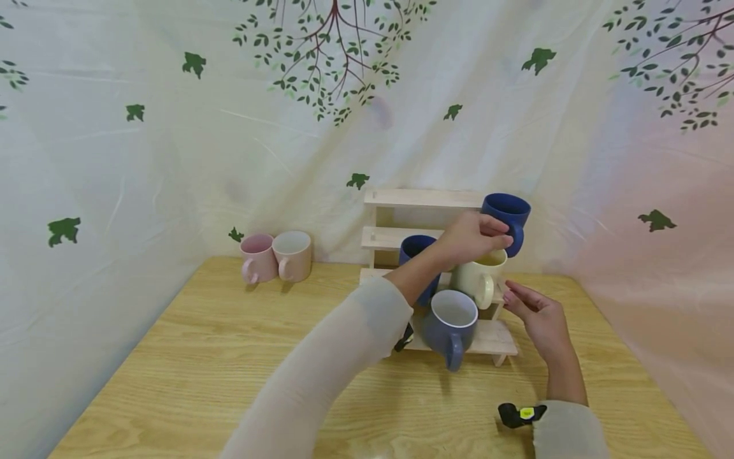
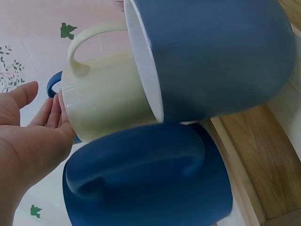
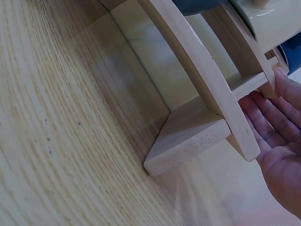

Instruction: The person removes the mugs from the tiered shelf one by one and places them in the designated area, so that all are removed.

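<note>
A wooden tiered rack (image 1: 424, 199) bears several mugs. My left hand (image 1: 473, 241) reaches over it, fingertips and thumb beside a dark blue mug (image 1: 518, 218) at the top shelf's right end. In the left wrist view its thumb stands apart, with the fingers loosely extended behind the cream mug (image 2: 106, 101). At the rack's right side, my right hand (image 1: 541, 322) pinches a shelf end, thumb above and fingers below. A grey-blue mug (image 1: 444, 335) stands on the lowest shelf, handle forward. Another dark blue mug (image 1: 417, 245) is partly hidden by my left forearm.
A pink mug (image 1: 259, 260) and a pale pink mug (image 1: 297, 258) stand side by side at the back left of the wooden table (image 1: 241, 357). A white curtain (image 1: 172, 159) with printed leaves hangs behind. My left sleeve (image 1: 321, 370) crosses in front of the rack.
</note>
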A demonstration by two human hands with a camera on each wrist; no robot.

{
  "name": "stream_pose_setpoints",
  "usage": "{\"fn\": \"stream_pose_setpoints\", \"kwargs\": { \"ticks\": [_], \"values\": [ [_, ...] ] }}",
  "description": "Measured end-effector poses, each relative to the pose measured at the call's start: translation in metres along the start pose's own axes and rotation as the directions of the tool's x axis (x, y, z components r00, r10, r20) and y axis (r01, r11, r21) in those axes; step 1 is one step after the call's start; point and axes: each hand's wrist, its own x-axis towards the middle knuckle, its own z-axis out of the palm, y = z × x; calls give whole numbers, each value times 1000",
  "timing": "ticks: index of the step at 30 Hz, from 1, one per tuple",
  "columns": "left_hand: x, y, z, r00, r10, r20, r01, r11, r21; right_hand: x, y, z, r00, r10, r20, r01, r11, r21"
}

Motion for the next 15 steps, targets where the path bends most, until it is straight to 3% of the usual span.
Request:
{"fn": "stream_pose_setpoints", "kwargs": {
  "ticks": [5,10,15],
  "values": [
    [3,2,7,998,-61,29,64,995,-76,0,0,0,1000,-7,0,7,1000,6],
    [8,7,12,991,-129,32,132,988,-84,0,1,0,1000,-17,-2,17,999,40],
    [12,10,12,971,-240,26,240,952,-190,2,2,1,1000,-27,1,27,995,91]
  ]
}}
